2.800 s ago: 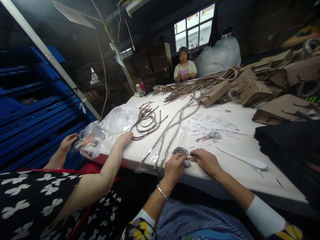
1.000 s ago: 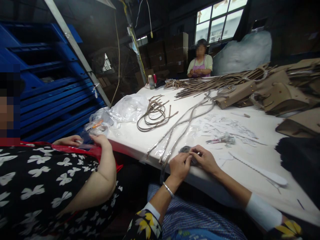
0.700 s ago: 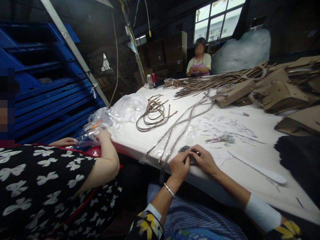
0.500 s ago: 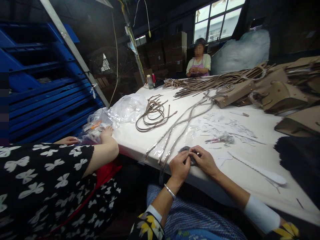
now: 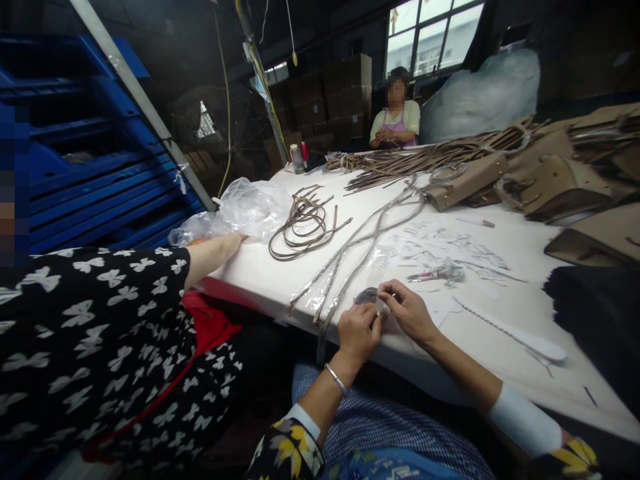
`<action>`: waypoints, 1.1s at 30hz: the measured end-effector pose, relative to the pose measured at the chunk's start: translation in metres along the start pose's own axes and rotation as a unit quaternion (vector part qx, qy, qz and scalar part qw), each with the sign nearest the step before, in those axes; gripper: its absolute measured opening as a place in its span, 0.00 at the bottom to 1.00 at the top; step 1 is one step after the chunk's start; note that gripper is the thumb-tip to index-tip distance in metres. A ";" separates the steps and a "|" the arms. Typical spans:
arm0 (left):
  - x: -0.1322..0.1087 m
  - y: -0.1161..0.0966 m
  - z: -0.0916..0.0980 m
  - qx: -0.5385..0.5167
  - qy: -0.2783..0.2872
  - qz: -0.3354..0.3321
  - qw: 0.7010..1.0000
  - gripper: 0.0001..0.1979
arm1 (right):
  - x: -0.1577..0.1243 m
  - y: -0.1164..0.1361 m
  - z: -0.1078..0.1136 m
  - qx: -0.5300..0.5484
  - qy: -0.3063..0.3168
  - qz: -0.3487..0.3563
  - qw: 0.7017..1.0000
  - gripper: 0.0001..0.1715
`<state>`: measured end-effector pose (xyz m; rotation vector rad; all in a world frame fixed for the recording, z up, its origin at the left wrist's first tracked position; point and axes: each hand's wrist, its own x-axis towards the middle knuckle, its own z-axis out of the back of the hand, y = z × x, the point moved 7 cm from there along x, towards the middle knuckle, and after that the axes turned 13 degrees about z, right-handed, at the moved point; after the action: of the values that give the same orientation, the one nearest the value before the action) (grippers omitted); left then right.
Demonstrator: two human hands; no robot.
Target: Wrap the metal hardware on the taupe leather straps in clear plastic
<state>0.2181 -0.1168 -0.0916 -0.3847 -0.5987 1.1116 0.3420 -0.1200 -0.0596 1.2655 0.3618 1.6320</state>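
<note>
At the table's near edge my left hand [image 5: 359,331] is closed in a pinch, a metal bangle on its wrist. What it pinches is too small to make out. Just to its right my right hand [image 5: 407,312] has thumb and forefinger pressed together on a small pale, see-through piece [image 5: 380,304], possibly film or tape. Behind the fingers lies a dark round coil [image 5: 367,295], partly covered by my left hand. Long straps in clear plastic sleeves [image 5: 356,280] run from the table's middle to the edge beside my left hand.
Red-handled snips [image 5: 425,275] lie near scattered paper tags [image 5: 445,243]. Coiled brown straps [image 5: 305,230], plastic bags [image 5: 255,203], a strap pile [image 5: 425,163] and tan handbags [image 5: 565,183] occupy the table. A co-worker's arm [image 5: 213,257] reaches in from the left; another person [image 5: 396,123] sits opposite.
My right hand has lifted slightly away from my left, and the pale piece shows between them. The left co-worker's arm has reached farther over the table.
</note>
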 end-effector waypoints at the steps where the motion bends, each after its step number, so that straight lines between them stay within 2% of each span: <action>1: 0.001 0.001 0.001 -0.020 0.000 0.006 1.000 0.10 | 0.000 0.001 0.001 0.003 0.006 0.001 1.000 0.07; 6: 0.003 0.008 0.002 -0.136 -0.043 0.062 0.988 0.12 | -0.006 0.000 0.005 0.020 0.038 -0.013 0.999 0.08; 9: 0.001 0.009 -0.002 -0.138 -0.059 0.081 0.985 0.14 | -0.014 -0.004 0.004 0.026 0.040 -0.040 0.998 0.08; 15: 0.002 0.002 -0.010 -0.082 -0.032 0.049 0.995 0.05 | -0.025 0.002 -0.003 0.022 0.009 -0.044 0.999 0.07; 19: 0.003 0.006 -0.014 -0.065 -0.020 0.051 0.996 0.08 | -0.028 0.009 -0.006 0.025 0.003 -0.040 0.999 0.05; 23: 0.002 0.004 -0.017 -0.038 -0.013 0.027 0.999 0.09 | -0.026 0.010 0.001 0.043 -0.004 -0.037 0.998 0.06; 26: 0.005 0.002 -0.006 -0.114 0.006 0.016 0.993 0.14 | -0.025 0.005 0.016 0.059 -0.016 -0.042 0.997 0.09; 29: 0.015 0.007 0.014 -0.248 0.018 0.067 0.966 0.13 | -0.026 -0.005 0.039 0.027 -0.054 -0.077 0.995 0.15; 31: 0.022 0.009 0.024 -0.352 0.039 0.111 0.929 0.14 | -0.028 -0.011 0.051 0.010 -0.069 -0.108 0.992 0.21; 33: 0.027 0.003 0.027 -0.442 0.081 0.140 0.882 0.17 | -0.028 -0.014 0.051 0.054 -0.050 -0.133 0.988 0.25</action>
<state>0.2076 -0.0913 -0.0652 -1.3806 -0.9028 1.0062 0.3912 -0.1535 -0.0649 1.3132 0.5387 1.3330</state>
